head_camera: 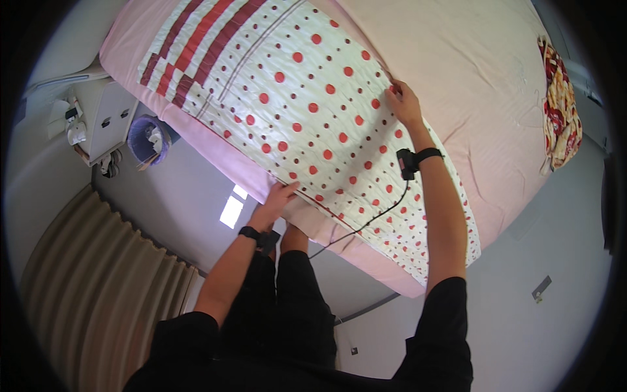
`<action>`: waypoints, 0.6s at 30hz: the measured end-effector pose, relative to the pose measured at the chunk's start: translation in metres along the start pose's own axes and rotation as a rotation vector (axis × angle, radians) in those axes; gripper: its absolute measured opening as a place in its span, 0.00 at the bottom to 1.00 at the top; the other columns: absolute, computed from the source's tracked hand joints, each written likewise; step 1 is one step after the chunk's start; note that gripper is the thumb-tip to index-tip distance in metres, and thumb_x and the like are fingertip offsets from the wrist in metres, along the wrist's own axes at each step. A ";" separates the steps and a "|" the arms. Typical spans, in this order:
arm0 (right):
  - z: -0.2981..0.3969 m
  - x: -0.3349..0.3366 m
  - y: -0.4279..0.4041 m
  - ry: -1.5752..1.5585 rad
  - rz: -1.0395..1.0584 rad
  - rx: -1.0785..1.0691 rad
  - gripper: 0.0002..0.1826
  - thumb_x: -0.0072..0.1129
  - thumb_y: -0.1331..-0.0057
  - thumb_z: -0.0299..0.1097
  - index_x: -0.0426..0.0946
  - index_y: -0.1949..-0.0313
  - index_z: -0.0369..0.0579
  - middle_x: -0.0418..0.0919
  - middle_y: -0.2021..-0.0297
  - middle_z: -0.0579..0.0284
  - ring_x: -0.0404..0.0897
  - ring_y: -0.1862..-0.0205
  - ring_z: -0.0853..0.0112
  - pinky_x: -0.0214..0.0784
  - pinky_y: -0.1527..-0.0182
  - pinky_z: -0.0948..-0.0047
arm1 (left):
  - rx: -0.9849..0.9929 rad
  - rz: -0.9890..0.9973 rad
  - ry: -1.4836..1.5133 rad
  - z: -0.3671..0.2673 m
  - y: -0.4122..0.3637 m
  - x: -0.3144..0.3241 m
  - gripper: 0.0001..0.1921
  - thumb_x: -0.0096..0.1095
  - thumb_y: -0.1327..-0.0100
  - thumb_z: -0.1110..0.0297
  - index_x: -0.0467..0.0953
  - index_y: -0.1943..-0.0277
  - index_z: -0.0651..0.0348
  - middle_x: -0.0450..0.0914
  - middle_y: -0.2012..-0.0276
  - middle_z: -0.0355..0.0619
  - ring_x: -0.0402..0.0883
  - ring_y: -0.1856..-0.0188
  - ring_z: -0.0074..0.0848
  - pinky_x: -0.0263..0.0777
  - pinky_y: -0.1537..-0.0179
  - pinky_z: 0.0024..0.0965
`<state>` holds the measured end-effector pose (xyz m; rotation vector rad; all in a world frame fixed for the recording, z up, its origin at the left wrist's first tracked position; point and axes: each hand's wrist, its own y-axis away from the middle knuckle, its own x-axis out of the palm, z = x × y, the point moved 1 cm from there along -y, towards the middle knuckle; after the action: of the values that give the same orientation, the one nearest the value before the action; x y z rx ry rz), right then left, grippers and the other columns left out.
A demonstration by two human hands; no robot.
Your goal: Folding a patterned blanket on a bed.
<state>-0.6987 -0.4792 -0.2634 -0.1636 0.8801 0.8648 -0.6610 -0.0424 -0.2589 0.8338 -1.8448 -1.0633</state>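
Observation:
A white quilt with red dots and red stripes (321, 122) lies folded in a long band over a bed with a pink sheet (450, 63). My left hand (279, 198) is at the quilt's near edge, its fingertips on the fabric and part of the hand over the bed's side. My right hand (405, 104) grips the quilt's far edge between thumb and fingers. Each wrist wears a black strap with a small device, and a black cable runs from the right one across the quilt.
A crumpled red and yellow patterned cloth (561, 105) lies at the bed's right edge. To the left stand a white bedside cabinet (110, 117), a lined waste bin (148, 140) with litter, and shoes (110, 163). A pleated brown curtain (108, 294) hangs at lower left.

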 end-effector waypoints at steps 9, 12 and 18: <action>0.007 0.014 -0.021 -0.269 0.074 0.047 0.15 0.53 0.35 0.37 0.71 0.51 0.43 0.78 0.65 0.52 0.77 0.65 0.65 0.68 0.55 0.70 | 0.034 0.090 -0.084 -0.009 0.030 0.006 0.20 0.60 0.35 0.63 0.72 0.43 0.61 0.77 0.48 0.44 0.74 0.47 0.27 0.65 0.44 0.33; 0.009 0.000 -0.018 -0.383 0.049 0.094 0.11 0.47 0.33 0.30 0.69 0.51 0.45 0.78 0.65 0.55 0.75 0.68 0.69 0.68 0.58 0.72 | 0.134 0.057 -0.121 -0.027 0.055 0.032 0.24 0.61 0.37 0.69 0.65 0.40 0.65 0.77 0.49 0.47 0.75 0.49 0.27 0.67 0.46 0.31; 0.032 -0.007 -0.020 -0.393 0.082 -0.243 0.20 0.37 0.41 0.16 0.74 0.55 0.49 0.77 0.63 0.59 0.72 0.59 0.68 0.63 0.52 0.71 | 0.366 -0.313 -0.266 0.024 0.038 0.018 0.32 0.65 0.42 0.77 0.51 0.40 0.66 0.75 0.55 0.50 0.76 0.55 0.29 0.70 0.53 0.27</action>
<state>-0.6666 -0.4819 -0.2417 -0.1617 0.4155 1.0373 -0.6951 -0.0328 -0.2262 1.2792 -2.2249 -1.0820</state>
